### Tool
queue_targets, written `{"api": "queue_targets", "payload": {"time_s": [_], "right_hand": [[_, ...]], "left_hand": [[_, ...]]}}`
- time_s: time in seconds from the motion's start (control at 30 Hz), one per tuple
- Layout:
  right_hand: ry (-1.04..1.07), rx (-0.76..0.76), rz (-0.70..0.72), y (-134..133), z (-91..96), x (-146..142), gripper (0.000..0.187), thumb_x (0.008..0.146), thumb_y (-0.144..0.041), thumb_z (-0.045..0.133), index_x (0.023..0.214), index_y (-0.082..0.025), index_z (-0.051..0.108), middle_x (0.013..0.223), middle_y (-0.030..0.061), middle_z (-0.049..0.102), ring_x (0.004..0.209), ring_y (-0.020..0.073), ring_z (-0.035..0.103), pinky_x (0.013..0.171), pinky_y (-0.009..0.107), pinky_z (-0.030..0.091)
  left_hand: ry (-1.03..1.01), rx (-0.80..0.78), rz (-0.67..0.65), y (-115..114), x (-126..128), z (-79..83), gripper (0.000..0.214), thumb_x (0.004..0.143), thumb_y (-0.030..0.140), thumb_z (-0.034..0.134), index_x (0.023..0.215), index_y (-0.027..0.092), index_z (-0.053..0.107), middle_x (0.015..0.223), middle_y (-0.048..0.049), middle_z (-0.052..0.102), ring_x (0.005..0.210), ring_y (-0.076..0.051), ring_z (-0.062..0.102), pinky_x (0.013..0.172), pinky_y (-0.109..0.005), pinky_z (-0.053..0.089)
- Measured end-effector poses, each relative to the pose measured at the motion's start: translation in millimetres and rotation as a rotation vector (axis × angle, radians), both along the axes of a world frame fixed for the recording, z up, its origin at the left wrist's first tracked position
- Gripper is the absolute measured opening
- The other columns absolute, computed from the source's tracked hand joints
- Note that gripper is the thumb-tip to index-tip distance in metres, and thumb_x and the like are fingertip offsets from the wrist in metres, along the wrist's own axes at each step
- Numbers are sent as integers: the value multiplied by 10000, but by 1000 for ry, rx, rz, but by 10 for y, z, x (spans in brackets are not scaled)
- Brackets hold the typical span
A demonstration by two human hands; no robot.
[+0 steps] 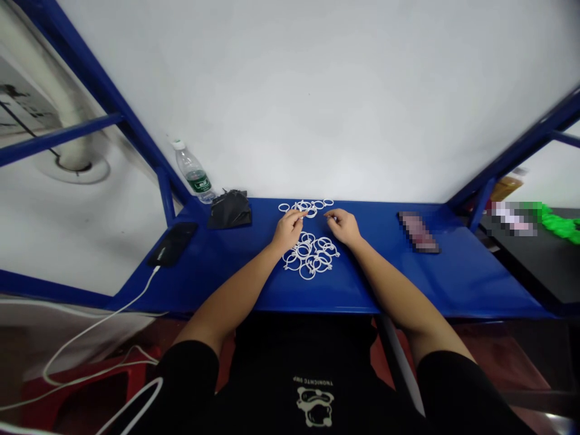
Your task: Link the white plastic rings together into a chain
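Observation:
White plastic curtain rings with small eyelets lie in two groups on a blue table. The nearer pile of curtain rings [312, 257] is the larger, in front of my wrists. Farther back, by the wall, is the smaller group of curtain rings [319, 205]. My left hand [289, 228] is closed, with its fingertips at the left edge of one white curtain ring [311, 213]. Just right of that ring, my right hand [343, 226] has its fingers curled, thumb and index close together. Whatever is between them is too small to make out.
A water bottle [194, 172] and a crumpled black plastic bag [230, 209] stand at the back left. A black power bank [172, 244] with a white cable [131, 304] lies at the left edge. A blurred-out phone [419, 232] is on the right. Blue frame bars [165, 193] rise at both sides.

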State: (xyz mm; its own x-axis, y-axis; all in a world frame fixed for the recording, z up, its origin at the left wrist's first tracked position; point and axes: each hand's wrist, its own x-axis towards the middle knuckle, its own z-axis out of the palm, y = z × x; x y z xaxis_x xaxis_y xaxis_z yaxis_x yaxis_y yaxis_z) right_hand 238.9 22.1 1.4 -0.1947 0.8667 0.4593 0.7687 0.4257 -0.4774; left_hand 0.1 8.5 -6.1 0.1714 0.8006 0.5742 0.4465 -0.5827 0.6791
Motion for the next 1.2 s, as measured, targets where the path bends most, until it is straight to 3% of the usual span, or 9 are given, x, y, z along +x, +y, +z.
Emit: {"api": "queue_targets", "payload": {"time_s": [0.23, 0.4, 0.6, 0.8, 1.03, 1.2], "right_hand": [[-65, 4, 30, 4, 13, 12, 257, 866, -195, 530, 940, -209, 776, 989, 76, 777, 925, 232, 705, 872, 334, 541], [-101, -16, 167, -22, 61, 18, 274, 870, -164, 503, 811, -210, 766, 967, 83, 748, 907, 218, 699, 873, 327, 541], [-147, 11, 385, -35, 43, -5, 375, 914, -149, 465, 1062, -193, 807, 1041, 101, 751, 979, 234, 698, 956, 377, 553], [-86, 89, 387, 11, -22, 26, 450, 936, -149, 444, 1258, -181, 757, 1065, 108, 729, 983, 252, 684, 921, 403, 569], [-87, 68, 332, 42, -59, 47, 451, 924, -136, 460, 1258, -188, 758, 1077, 100, 729, 998, 252, 681, 935, 394, 566], [-104, 65, 344, 23, -50, 22, 461, 917, -140, 457, 1264, -183, 758, 1119, 106, 736, 1010, 251, 687, 941, 392, 565]], "left_hand": [[18, 7, -33, -27, 7, 20, 347, 1026, 156, 502, 1275, 201, 741, 1181, -88, 719, 1057, -193, 704, 989, -348, 568], [19, -8, -20, -31, 7, 30, 360, 1028, 151, 482, 1269, 206, 744, 1158, -79, 730, 1057, -189, 709, 986, -342, 573], [15, 5, -8, -20, -7, 33, 361, 1003, 118, 475, 1216, 178, 760, 1103, -76, 747, 994, -181, 714, 949, -325, 576], [40, 5, -8, 0, -19, 21, 392, 943, 52, 468, 1135, 182, 784, 1041, -52, 754, 961, -169, 716, 944, -312, 571], [102, -84, -81, -57, -6, 73, 379, 876, -22, 463, 917, 180, 782, 970, -32, 791, 883, -154, 740, 864, -285, 590], [87, -236, -93, -119, -10, 88, 351, 942, 64, 495, 1151, 192, 746, 885, 0, 804, 632, -115, 707, 706, -242, 572]]}}
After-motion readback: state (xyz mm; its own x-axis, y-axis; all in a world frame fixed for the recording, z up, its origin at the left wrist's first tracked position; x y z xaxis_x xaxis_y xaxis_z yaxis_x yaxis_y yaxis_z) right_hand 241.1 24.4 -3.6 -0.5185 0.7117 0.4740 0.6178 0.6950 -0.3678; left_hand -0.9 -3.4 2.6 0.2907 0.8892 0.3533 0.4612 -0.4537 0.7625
